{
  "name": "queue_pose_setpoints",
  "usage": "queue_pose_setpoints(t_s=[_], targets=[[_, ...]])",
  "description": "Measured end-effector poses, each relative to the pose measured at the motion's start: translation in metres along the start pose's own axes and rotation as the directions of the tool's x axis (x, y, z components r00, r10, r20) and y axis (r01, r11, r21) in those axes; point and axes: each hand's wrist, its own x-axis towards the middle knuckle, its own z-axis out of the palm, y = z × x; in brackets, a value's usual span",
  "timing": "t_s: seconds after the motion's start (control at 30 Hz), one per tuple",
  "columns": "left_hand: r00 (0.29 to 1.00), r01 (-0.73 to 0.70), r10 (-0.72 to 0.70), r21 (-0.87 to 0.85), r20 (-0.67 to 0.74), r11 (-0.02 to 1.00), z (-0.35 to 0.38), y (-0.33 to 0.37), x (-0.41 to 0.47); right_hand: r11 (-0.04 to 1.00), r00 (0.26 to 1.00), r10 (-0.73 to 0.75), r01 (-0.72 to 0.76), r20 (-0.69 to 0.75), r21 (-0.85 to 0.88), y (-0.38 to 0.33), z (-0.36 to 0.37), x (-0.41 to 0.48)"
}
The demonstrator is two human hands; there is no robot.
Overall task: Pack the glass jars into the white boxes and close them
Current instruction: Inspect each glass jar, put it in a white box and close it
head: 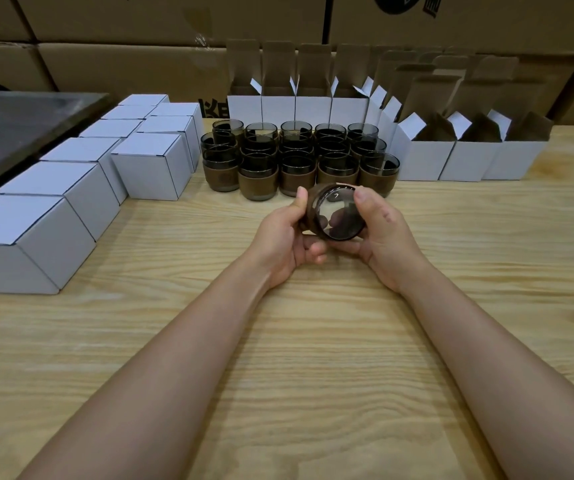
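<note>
Two bare hands are on one smoky glass jar with a brown wrap (337, 216), held over the pale wooden table (313, 358) around the middle of the scene. The jar is tipped on its side, so its clear glass end faces the camera. The left hand (287, 239) grips it from the left, thumb up on the edge and fingers curled underneath. The right hand (384, 226) grips it from the right, fingers over the top edge. Just past it, a bit farther back, there's a tight cluster of matching smoky jars (299, 161), all upright in rows. Off to the left are closed white cardboard boxes (153, 168) in two lines running near to far. Along the far side and the right stand open white cardboard boxes (469, 161) with their flaps up. Big brown cartons (122, 26) wall off the back, and a dark flat panel (18, 126) sits far left.
</note>
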Motion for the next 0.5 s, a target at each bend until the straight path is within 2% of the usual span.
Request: queue_pose_setpoints(t_s=[0.17, 0.3, 0.5], targets=[[1.0, 0.001, -0.001, 0.05, -0.013, 0.999, 0.002, -0.002, 0.0, 0.99, 0.995, -0.078, 0.069, -0.069, -0.12, 0.002, 0.007, 0.002], [0.998, 0.043, -0.043, -0.005, -0.046, 0.999, 0.003, -0.003, 0.001, 0.954, 0.983, -0.18, 0.166, -0.036, -0.251, 0.001, 0.011, -0.001], [0.997, 0.047, -0.047, -0.009, -0.064, 0.999, 0.003, -0.003, 0.002, 0.934, 0.971, -0.237, 0.22, -0.029, -0.283, 0.002, 0.013, -0.002]])
